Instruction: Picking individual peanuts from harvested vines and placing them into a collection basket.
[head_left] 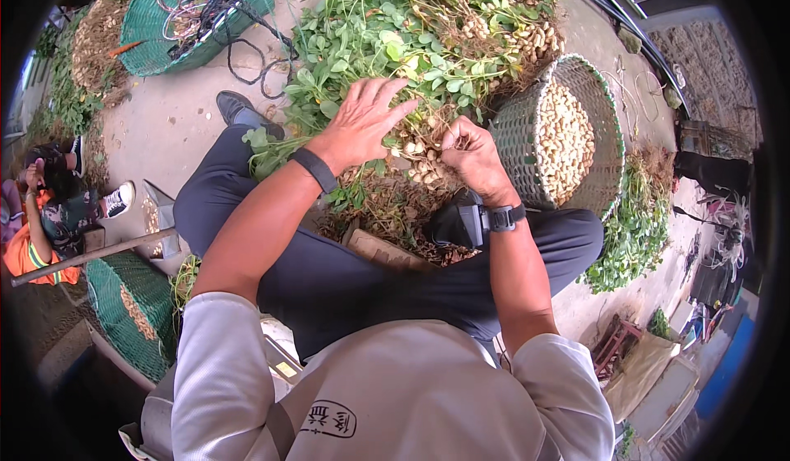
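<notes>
Clock: we read the dial from the middle of our view, twelve straight ahead.
Left hand (366, 121): between eleven and twelve; back upward, fingers spread over the plants (337, 66); gripping nothing that we can see.
Right hand (477, 161): two o'clock, apart from the left; thumb and fingers closed on what look like roots (440, 115); whether a pod is pinched inside, we cannot tell.
Peanuts (425, 166): one o'clock, a cluster between the hands, just beside the right.
Step in hand: in our judgement, plucking pods from the roots.
Next move: seems to call for a steadying grip by our left, a clean pull by our right, and a short carry to the basket (517, 140).
Plants: twelve o'clock, a leafy heap beyond our folded legs (325, 284).
Basket: two o'clock, near the right hand; green, woven, holding loose nuts (565, 144).
Greens (629, 251): three o'clock, behind the basket.
Cord tub (148, 46): between ten and eleven; green, with tangled cords (234, 4).
Far basket (103, 280): eight o'clock, green.
Co-worker (41, 247): nine o'clock, seated, orange top.
</notes>
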{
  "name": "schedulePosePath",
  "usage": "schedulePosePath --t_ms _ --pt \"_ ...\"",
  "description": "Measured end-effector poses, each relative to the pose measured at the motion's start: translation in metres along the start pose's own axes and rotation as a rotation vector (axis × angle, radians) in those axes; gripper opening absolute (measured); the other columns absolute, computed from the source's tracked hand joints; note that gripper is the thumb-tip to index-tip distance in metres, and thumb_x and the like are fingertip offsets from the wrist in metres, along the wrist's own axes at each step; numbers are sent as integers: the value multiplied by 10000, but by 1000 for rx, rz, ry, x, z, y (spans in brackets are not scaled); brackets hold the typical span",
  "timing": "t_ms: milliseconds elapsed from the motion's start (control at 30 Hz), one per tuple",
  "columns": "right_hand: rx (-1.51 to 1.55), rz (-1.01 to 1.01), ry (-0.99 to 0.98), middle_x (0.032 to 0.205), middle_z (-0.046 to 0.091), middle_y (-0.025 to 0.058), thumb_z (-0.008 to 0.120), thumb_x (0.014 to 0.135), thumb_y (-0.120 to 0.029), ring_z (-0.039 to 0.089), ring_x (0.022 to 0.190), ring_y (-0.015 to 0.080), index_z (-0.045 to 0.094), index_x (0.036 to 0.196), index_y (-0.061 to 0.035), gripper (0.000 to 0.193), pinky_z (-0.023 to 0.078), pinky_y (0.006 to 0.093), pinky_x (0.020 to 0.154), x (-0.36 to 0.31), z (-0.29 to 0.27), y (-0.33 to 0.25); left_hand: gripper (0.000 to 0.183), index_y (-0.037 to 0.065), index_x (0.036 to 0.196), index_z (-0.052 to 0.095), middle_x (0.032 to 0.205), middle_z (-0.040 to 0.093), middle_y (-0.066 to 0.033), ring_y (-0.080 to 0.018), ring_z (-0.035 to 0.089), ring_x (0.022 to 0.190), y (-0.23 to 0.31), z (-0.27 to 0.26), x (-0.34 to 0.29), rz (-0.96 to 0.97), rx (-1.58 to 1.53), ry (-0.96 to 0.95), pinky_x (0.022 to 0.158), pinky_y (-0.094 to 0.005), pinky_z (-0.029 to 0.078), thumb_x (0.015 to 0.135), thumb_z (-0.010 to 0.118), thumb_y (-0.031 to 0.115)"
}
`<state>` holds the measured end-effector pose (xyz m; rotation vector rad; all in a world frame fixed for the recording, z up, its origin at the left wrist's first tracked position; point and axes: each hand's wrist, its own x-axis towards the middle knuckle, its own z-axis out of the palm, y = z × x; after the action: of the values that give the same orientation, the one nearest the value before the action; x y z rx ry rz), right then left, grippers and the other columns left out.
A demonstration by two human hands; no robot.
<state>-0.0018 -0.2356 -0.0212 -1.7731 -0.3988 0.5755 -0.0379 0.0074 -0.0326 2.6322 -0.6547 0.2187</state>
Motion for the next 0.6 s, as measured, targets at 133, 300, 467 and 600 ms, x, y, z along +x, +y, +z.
schedulePosePath --t_ms 133,300,467,600 --pt "36 -15 -24 845 575 7 612 725 102 539 814 102 583 757 -42 151 433 245 763 -2 -3 -8 598 26 1220 558 1069 632 -181 -320 541 1145 -1 -3 10 -147 -247 -424 1046 -446 351 692 738 243" --pt "312 83 248 818 620 -7 593 803 87 557 743 76 583 845 -33 127 478 240 726 2 -24 -15 637 -34 1219 528 1115 630 -234 -383 612 1023 6 -15 19 -310 -392 -490 859 -434 486 731 766 301" --pt "-511 -93 474 1010 575 118 706 717 -25 596 819 244 624 1052 -16 345 482 379 735 10 -26 -29 627 -31 1191 539 1109 620 -209 -312 605 1021 8 -20 14 -341 -685 -441 881 -390 469 752 799 334" --pt "-884 -501 676 1021 587 109 744 751 -97 558 933 311 603 1100 -54 378 430 421 862 5 -4 -45 617 -43 1184 536 1140 616 -227 -338 600 1067 7 -17 10 -418 -677 -416 904 -394 471 774 781 348"
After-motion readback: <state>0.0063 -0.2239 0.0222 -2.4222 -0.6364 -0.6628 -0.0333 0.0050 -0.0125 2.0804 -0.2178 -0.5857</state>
